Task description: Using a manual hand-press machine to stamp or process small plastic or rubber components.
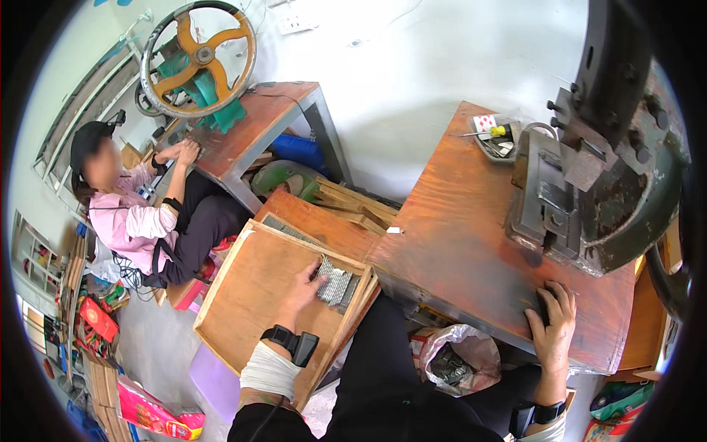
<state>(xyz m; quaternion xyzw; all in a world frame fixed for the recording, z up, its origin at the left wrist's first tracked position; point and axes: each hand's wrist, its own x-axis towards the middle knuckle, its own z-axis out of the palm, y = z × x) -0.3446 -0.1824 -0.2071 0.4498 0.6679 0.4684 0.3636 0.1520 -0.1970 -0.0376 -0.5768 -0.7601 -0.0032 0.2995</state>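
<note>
My left hand [303, 289] reaches into a shallow wooden tray [247, 276]. Its thumb and forefinger are apart and touch the edge of a block of small grey metal pieces [337, 286], lined up in close rows at the tray's right end. A further row of grey pieces [291, 228] runs along the far side, partly hidden by a wooden strip. My right hand [554, 322] rests on the front edge of the reddish-brown worktable [449, 214], fingers spread and nothing held. Right of centre on that table stands a heavy metal press [563, 191].
A plastic dish [497, 144] with a yellow-handled screwdriver stands at the table's back. Below the front edge sits an open bag [464, 361] with dark metal bits. At left, a seated person [136, 214] works at another bench under a large handwheel [199, 59]. Wooden boards [353, 202] lie between the benches.
</note>
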